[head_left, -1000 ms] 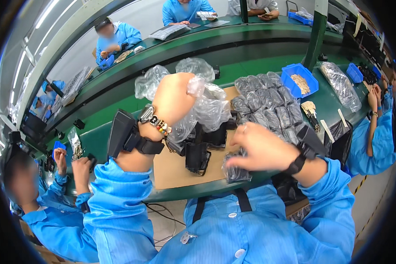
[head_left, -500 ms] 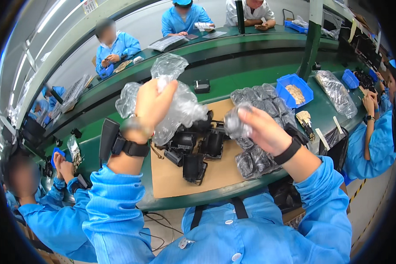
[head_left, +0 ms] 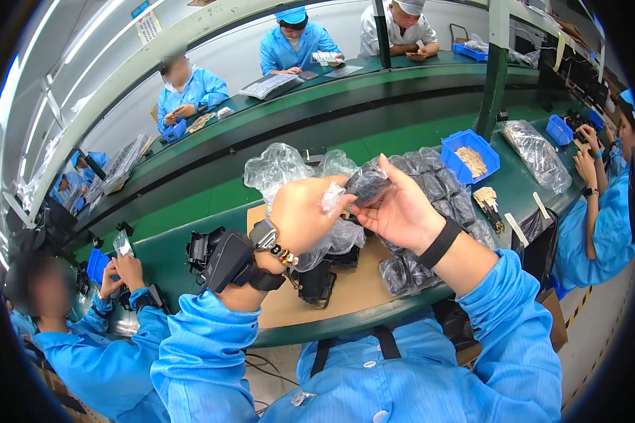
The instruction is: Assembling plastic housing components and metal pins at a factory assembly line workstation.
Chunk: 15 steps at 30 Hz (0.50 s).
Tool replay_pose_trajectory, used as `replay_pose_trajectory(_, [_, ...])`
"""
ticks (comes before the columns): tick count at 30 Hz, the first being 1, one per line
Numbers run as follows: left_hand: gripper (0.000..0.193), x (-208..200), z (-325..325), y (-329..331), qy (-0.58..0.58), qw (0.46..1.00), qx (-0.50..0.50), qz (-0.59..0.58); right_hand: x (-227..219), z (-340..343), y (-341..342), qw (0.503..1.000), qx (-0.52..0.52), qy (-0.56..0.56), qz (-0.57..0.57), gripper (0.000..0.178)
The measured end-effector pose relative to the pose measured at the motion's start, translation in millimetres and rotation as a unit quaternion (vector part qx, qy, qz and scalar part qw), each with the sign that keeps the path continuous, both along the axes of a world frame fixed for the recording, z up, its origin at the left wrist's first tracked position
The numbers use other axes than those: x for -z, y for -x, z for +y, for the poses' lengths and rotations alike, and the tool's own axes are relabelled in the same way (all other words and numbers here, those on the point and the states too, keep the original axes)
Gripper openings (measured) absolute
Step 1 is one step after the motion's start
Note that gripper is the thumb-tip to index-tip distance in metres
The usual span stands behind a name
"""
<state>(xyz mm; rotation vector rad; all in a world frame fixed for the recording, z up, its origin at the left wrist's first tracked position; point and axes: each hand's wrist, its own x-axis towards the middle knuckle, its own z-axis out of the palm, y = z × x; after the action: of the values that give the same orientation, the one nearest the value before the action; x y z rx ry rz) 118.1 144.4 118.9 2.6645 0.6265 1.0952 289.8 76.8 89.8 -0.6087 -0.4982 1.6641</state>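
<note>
My right hand (head_left: 409, 215) grips a black part wrapped in clear plastic (head_left: 368, 185), fingers around its right side. Against the left end of that part, my left hand (head_left: 305, 211) is closed on crumpled clear plastic bags (head_left: 279, 168), which spread out behind and below it. A whitish bunched piece of plastic shows at its fingertips. Under my hands lies a brown cardboard sheet (head_left: 360, 303) with bare black parts (head_left: 317, 283), partly hidden by the bags and my left wrist. To the right sit rows of black parts wrapped in plastic (head_left: 441, 185).
A blue bin of beige pieces (head_left: 470, 156) stands beyond the wrapped rows, near a green post (head_left: 492, 92). Beige gloves (head_left: 488, 201) lie nearby. More black parts (head_left: 203, 248) sit left of my wrist. Co-workers sit at both sides and across the green bench.
My left hand has come right and down with the plastic bags, meeting my right hand. The wrapped part in my right hand has shifted slightly left and is turned.
</note>
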Motion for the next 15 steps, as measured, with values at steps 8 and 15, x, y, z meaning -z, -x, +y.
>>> replay_pose_trajectory(8, [0.007,4.0,11.7,4.2,-0.097,0.995,0.021,-0.023,3.2,-3.0,9.0,0.999,-0.006,0.005,-0.051,0.055])
replay_pose_trajectory(15, [0.013,-42.1,23.0,24.6,0.037,0.998,0.009,-0.051,2.1,-1.3,-11.9,0.905,0.250,-0.059,-0.339,0.057])
